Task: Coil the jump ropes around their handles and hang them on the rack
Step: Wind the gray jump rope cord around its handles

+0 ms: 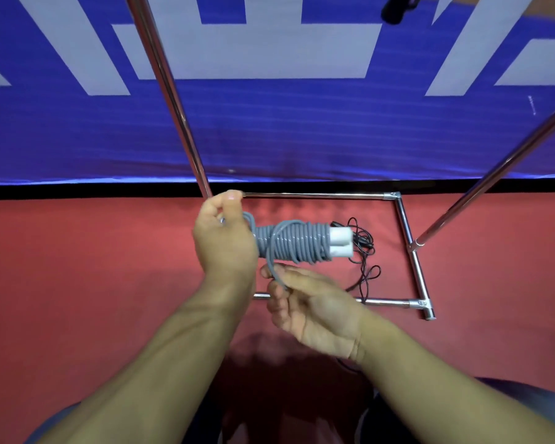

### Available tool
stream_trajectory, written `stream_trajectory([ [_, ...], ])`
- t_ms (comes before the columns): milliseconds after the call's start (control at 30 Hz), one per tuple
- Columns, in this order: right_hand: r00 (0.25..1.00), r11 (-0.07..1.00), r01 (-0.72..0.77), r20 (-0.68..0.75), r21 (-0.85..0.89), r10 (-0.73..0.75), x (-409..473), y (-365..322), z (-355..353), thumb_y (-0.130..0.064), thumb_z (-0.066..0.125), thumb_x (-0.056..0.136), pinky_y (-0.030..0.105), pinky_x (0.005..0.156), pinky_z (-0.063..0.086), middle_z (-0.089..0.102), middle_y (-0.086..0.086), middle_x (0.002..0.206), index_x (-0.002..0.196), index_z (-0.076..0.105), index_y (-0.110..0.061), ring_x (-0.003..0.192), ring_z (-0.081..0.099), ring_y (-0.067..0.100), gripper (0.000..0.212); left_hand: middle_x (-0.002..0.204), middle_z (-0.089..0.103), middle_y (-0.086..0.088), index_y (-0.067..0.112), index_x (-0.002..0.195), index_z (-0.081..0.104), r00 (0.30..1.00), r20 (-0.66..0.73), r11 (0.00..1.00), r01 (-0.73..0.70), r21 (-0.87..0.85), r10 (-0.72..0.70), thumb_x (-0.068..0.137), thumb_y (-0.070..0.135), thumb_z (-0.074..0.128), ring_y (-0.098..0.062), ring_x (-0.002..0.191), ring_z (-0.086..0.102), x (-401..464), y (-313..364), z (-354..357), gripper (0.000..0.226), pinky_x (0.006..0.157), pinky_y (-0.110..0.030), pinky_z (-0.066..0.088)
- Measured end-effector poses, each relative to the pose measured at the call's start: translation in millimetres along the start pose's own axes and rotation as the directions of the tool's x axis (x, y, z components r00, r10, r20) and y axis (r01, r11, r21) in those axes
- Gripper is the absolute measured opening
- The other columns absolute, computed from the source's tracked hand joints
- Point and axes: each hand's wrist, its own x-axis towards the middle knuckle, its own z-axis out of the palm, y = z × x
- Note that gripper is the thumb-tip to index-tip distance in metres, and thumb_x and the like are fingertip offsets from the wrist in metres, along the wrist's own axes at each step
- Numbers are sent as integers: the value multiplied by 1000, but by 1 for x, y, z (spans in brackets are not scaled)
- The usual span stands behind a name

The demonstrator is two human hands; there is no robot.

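Note:
A grey jump rope [293, 243] is wound in many turns around its two white handles [341, 242], which lie side by side and point right. My left hand [223, 238] grips the left end of the bundle. My right hand [305, 307], just below the bundle, pinches a loose loop of the grey rope that comes down from the coil. The chrome rack [404, 222] stands right behind, its base frame on the floor and two poles rising up and out of view.
A thin black cord [364, 261] lies tangled on the red floor [93, 267] inside the rack's base. A blue and white banner [269, 123] covers the wall behind. A dark object [396, 8] hangs at the top edge.

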Motion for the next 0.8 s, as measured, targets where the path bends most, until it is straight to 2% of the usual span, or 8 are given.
stream_trajectory([
  [100, 928, 892, 284, -133, -353, -348, -5, 14, 9, -13, 49, 102, 20, 47, 42, 57, -1, 60, 88, 59, -8, 47, 45, 8, 18, 70, 59, 15, 28, 79, 61, 987, -163, 1000, 17, 20, -14, 99, 21, 56, 3, 60, 53, 16, -11, -3, 21, 70, -23, 43],
  [200, 776, 361, 327, 30, -873, -631, -11, 23, 0, -21, 50, 103, 21, 54, 41, 62, -6, 62, 82, 56, -21, 49, 49, 6, 21, 74, 59, 18, 22, 88, 61, 980, -193, 992, -32, 121, 55, 99, 21, 54, 8, 65, 56, 19, -11, -6, 13, 70, -17, 43],
  [267, 685, -9, 262, 193, -965, -702, -18, 21, -3, -31, 49, 100, 27, 58, 44, 61, -7, 61, 82, 54, -24, 53, 54, 11, 20, 72, 58, 19, 23, 92, 60, 977, -165, 972, -98, 215, 135, 100, 22, 53, -4, 67, 57, 16, -8, -7, 11, 70, -22, 42],
  [367, 622, -191, 217, 286, -957, -729, -24, 15, 4, -34, 47, 97, 26, 56, 39, 55, -10, 55, 78, 51, -28, 53, 49, 12, 21, 68, 58, 15, 25, 91, 59, 963, -36, 902, -235, 362, 265, 101, 23, 51, -21, 72, 59, 7, -9, -9, 13, 69, -29, 40],
  [467, 653, -10, 228, 161, -974, -740, -27, -10, 8, -27, 46, 98, 23, 53, 35, 51, -13, 49, 69, 50, -25, 47, 44, 8, 30, 70, 63, 7, 22, 92, 63, 932, 140, 834, -361, 417, 333, 99, 25, 53, -25, 73, 62, -3, -18, -9, 13, 68, -34, 44],
  [600, 779, 779, 337, -308, -529, -546, -24, -57, 4, -10, 36, 105, 17, 40, 30, 43, -6, 53, 75, 56, -12, 42, 32, 4, 35, 64, 62, 6, 17, 91, 65, 836, 398, 809, -507, 295, 379, 98, 19, 56, -14, 65, 59, -24, -25, -6, 11, 60, -22, 41],
  [700, 813, 847, 335, -328, -413, -481, -25, -68, 0, -6, 35, 105, 15, 38, 28, 42, -2, 57, 78, 55, -8, 42, 31, 4, 33, 66, 66, 1, 14, 91, 65, 798, 443, 794, -550, 259, 409, 95, 22, 54, -17, 63, 61, -34, -34, -3, 14, 63, -30, 45],
  [800, 829, 729, 321, -194, -604, -525, -31, -47, 4, -7, 40, 105, 19, 41, 32, 46, -5, 52, 73, 55, -12, 42, 36, 9, 35, 64, 65, 1, 17, 90, 64, 848, 362, 783, -510, 358, 387, 95, 23, 53, -22, 63, 62, -38, -37, 1, 14, 62, -36, 42],
])
